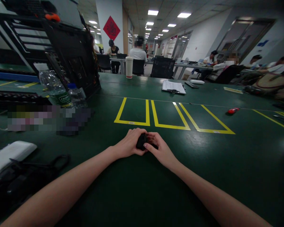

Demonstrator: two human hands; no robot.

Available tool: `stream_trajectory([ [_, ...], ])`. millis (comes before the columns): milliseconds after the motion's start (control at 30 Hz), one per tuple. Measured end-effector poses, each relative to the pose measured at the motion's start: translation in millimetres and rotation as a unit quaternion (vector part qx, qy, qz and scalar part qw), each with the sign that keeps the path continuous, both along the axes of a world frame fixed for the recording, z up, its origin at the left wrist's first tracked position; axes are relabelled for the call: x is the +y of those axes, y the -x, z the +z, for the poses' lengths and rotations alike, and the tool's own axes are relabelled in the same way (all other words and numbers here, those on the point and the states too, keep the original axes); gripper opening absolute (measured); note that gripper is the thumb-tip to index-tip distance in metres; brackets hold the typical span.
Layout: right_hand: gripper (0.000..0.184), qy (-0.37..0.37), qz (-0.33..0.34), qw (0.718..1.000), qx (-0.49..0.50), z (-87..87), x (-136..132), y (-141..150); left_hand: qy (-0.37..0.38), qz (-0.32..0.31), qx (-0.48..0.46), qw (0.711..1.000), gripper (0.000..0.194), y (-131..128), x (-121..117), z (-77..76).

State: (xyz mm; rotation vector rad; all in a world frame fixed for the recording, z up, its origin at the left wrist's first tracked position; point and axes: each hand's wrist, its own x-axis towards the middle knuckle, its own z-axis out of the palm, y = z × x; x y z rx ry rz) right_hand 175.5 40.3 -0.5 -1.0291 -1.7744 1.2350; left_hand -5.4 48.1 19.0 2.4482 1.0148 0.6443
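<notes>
A small black object (pixel 141 142), whose kind I cannot make out, is held between my two hands just above or on the green table (pixel 132 189). My left hand (pixel 132 141) curves around it from the left, thumb below and fingers over the top. From the right, my right hand (pixel 160 147) pinches it, with the thumb on its near side. The fingers cover much of its surface. Beyond the hands, several yellow tape outlines (pixel 132 122) mark the tabletop.
A clipboard with paper (pixel 173 87), a white cup (pixel 129 67) and a red object (pixel 233 110) stand or lie farther back. On the left are plastic bottles (pixel 53 83), a black frame (pixel 78 63) and a white device (pixel 16 153). People sit at desks beyond.
</notes>
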Motion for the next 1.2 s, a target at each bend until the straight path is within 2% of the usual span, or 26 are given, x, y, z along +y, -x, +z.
stream_trajectory([
  [133,0.021,-0.005,0.030,0.999,-0.015,5.1,-2,-2,0.005,-0.002,0.006,1.000,0.051,0,-1,2.2],
  [233,0.023,-0.010,0.046,0.999,-0.004,6.7,-3,-3,0.007,-0.001,0.009,1.000,0.051,1,-1,2.1],
  [400,0.013,-0.005,0.019,1.000,0.008,2.6,-2,-2,0.001,-0.003,-0.002,1.000,0.051,0,0,-0.4],
  [567,0.024,0.008,0.003,1.000,0.002,1.7,0,-2,0.027,0.008,-0.002,1.000,0.051,0,0,2.0],
  [633,0.022,0.008,0.011,1.000,-0.009,3.3,0,-3,0.030,0.007,-0.006,0.999,0.050,0,-1,3.8],
  [733,0.018,-0.011,0.031,0.999,-0.013,5.9,-2,-4,0.031,0.004,-0.009,0.999,0.051,0,-1,5.1],
  [833,0.023,-0.042,0.032,0.998,-0.026,6.6,-4,-3,0.027,0.005,-0.009,1.000,0.052,0,0,4.0],
  [1033,0.010,-0.042,0.012,0.999,-0.014,3.6,-2,0,0.005,0.013,-0.016,1.000,0.052,-2,1,-3.3],
  [1200,0.022,-0.007,0.005,1.000,-0.010,4.8,-2,1,0.014,0.016,-0.017,1.000,0.053,-1,1,-4.9],
])
